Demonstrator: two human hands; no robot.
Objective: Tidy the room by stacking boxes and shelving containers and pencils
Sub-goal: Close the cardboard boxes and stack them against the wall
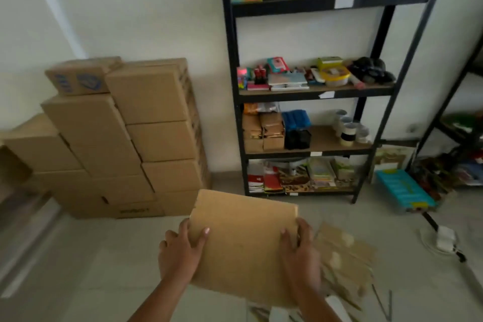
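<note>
A plain brown cardboard box [243, 240] is held above the floor in the lower middle of the view. My left hand [180, 251] grips its left side, thumb on top. My right hand [300, 253] grips its right side. A stepped stack of closed cardboard boxes [125, 138] stands against the wall at the left, its top box printed in blue. A black metal shelf unit [308, 91] stands at the right, loaded with pens, notebooks, containers and tape rolls.
Flattened cardboard pieces [345, 256] lie on the floor under my right hand. A turquoise tray [403, 191] leans on the floor beside the shelf unit. A white plug and cable [444, 240] lie at the right. A second rack [465, 138] stands at the far right.
</note>
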